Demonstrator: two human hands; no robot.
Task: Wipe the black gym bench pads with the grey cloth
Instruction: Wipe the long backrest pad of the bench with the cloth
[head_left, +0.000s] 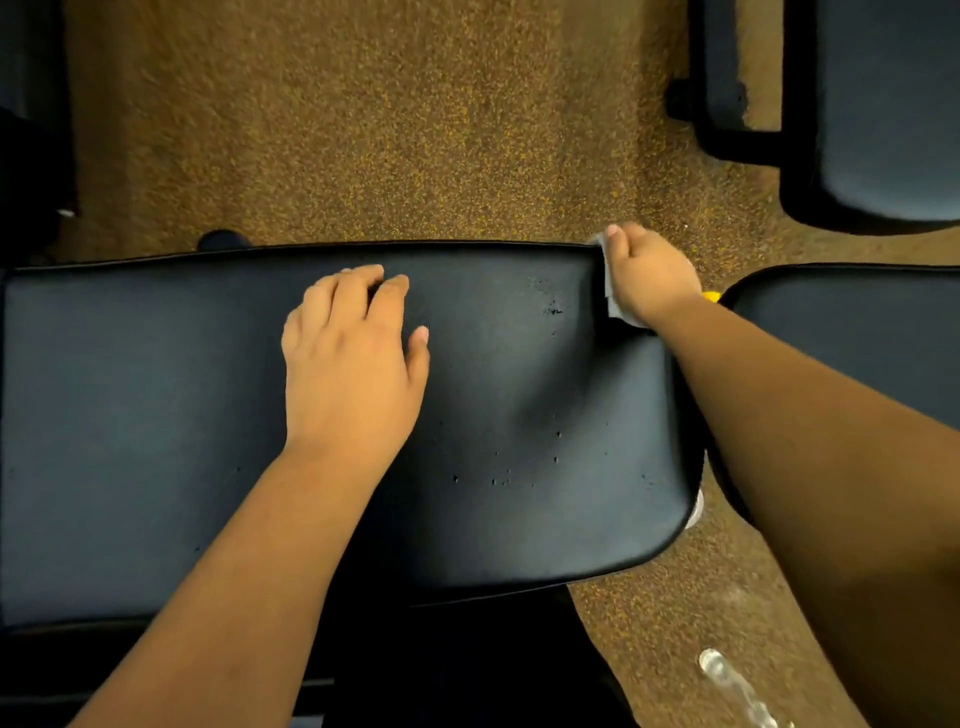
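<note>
Stretching across the middle is the big black bench pad (156, 415), with speckled brown floor (363, 130) beyond its far edge. Three pads are in sight: this one, a second pad (857, 332) just past its right end, and a third pad (893, 104) up in the far right corner of the floor. No labels or writing can be read anywhere. Two bare hands are at work. The left hand (353, 364) lies flat on top of the big pad near its far edge, fingers loosely spread, holding nothing. The right hand (649, 275) is curled over the pad's far right corner, pressing the grey cloth (609, 291) against that end.
</note>
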